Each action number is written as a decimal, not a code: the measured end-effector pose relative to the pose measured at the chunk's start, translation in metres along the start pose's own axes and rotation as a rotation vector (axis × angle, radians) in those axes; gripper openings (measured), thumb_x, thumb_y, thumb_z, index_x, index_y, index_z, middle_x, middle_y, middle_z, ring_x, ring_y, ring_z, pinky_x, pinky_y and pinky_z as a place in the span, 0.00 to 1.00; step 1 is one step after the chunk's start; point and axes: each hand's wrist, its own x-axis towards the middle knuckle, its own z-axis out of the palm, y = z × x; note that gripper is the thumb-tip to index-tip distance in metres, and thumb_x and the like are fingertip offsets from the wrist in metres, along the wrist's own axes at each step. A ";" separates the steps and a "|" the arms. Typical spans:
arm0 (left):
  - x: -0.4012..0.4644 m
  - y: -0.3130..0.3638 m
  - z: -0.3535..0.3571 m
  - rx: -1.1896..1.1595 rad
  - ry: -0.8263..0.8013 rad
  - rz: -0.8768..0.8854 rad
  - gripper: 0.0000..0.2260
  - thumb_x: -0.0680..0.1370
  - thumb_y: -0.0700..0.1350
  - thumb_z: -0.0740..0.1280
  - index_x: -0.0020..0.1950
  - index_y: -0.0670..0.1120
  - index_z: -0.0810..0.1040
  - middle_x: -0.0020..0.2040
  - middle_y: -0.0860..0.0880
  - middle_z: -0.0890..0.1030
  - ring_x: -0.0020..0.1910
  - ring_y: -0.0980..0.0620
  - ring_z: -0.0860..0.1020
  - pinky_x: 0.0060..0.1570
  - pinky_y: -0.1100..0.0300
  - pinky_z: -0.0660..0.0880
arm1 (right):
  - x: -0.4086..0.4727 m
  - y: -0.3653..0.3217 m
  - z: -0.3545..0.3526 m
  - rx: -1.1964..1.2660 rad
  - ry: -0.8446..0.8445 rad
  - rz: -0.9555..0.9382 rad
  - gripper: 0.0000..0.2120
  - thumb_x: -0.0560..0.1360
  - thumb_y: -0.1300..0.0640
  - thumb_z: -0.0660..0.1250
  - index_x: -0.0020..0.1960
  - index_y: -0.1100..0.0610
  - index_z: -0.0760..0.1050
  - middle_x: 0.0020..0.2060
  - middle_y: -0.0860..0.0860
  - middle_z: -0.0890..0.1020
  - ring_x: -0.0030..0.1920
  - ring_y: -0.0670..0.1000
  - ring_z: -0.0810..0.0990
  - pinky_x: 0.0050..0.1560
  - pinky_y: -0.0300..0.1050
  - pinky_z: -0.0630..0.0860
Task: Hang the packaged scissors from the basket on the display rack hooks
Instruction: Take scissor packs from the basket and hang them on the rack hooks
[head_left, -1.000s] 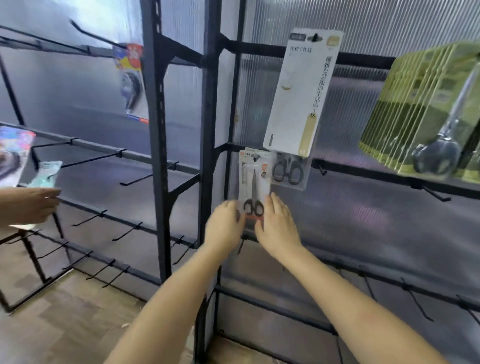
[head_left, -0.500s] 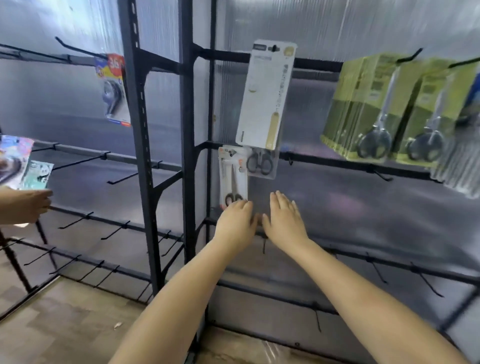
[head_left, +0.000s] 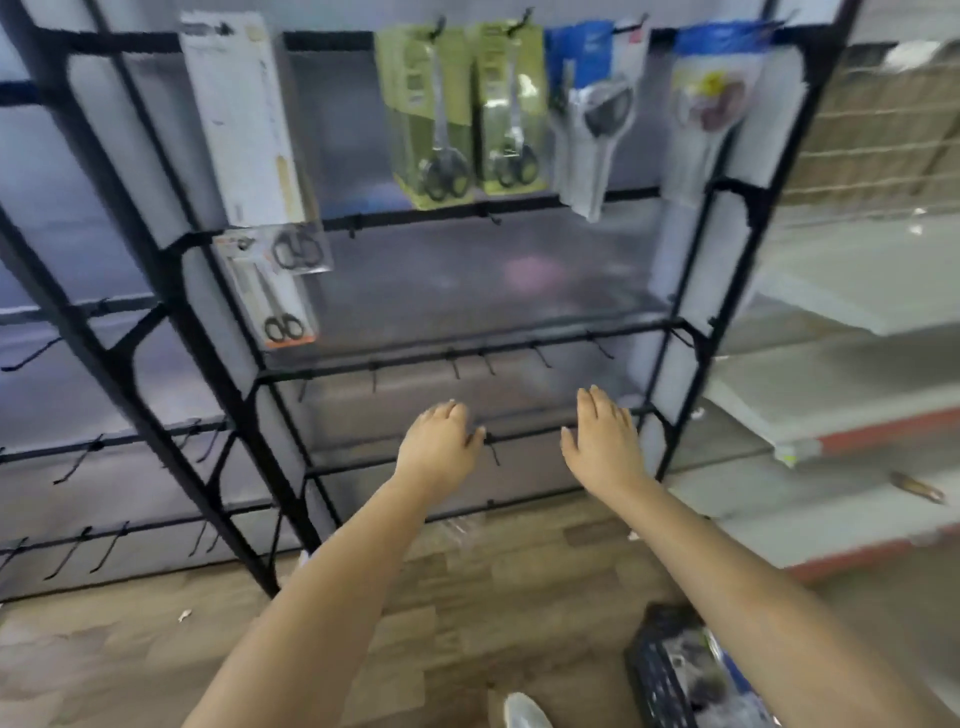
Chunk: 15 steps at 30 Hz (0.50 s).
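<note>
Change since the earlier frame: both hands have come off the small scissors pack (head_left: 270, 301) and dropped to the lower rails; the view has swung right and down, bringing the basket (head_left: 691, 680) into sight.

Item 1. Left hand (head_left: 439, 447): at 6 o'clock of the rack's middle bay, fingers loosely bent, holding nothing.

Item 2. Right hand (head_left: 602, 441): just at 3 o'clock of the left, fingers straight and together, palm down, holding nothing.

Item 3. Small scissors pack, orange-trimmed: hangs at 10 o'clock of the hands on the second rail, below the tall white card (head_left: 244, 119).

Item 4. Display rack (head_left: 696, 291), black frame: top rail carries two green scissors packs (head_left: 434, 114) and two blue-topped packs (head_left: 597, 114). The third rail's bare hooks (head_left: 488, 361) stand at 12 o'clock of the hands.

Item 5. Basket, dark, on the wooden floor (head_left: 156, 649) at 5 o'clock of the right hand; contents blurred, apparently more packs.

Step in hand, as judged: return to the basket for the next pack. Advice: lead with the right hand, nearer the basket; take one pack by its upper card so the hanging slot stays free; steady the bottom edge with the left hand; pick a bare hook and slide the slot fully back.
</note>
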 end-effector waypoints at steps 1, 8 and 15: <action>-0.001 0.016 0.006 0.007 -0.011 0.045 0.20 0.83 0.50 0.54 0.68 0.38 0.67 0.71 0.42 0.67 0.70 0.45 0.64 0.66 0.56 0.60 | -0.010 0.015 -0.004 -0.004 0.001 0.031 0.28 0.81 0.51 0.55 0.76 0.62 0.52 0.75 0.58 0.58 0.74 0.55 0.57 0.73 0.51 0.54; -0.004 0.124 0.059 0.045 -0.157 0.250 0.23 0.83 0.51 0.53 0.74 0.41 0.59 0.76 0.44 0.59 0.74 0.47 0.57 0.71 0.55 0.57 | -0.084 0.118 -0.014 0.037 0.018 0.283 0.26 0.77 0.55 0.61 0.72 0.65 0.61 0.68 0.61 0.68 0.68 0.60 0.67 0.69 0.56 0.61; -0.024 0.223 0.141 -0.054 -0.363 0.323 0.20 0.82 0.49 0.55 0.71 0.40 0.65 0.71 0.42 0.67 0.69 0.45 0.65 0.64 0.56 0.63 | -0.183 0.228 -0.003 0.153 -0.043 0.569 0.23 0.71 0.57 0.63 0.61 0.69 0.72 0.53 0.65 0.78 0.53 0.65 0.79 0.55 0.59 0.76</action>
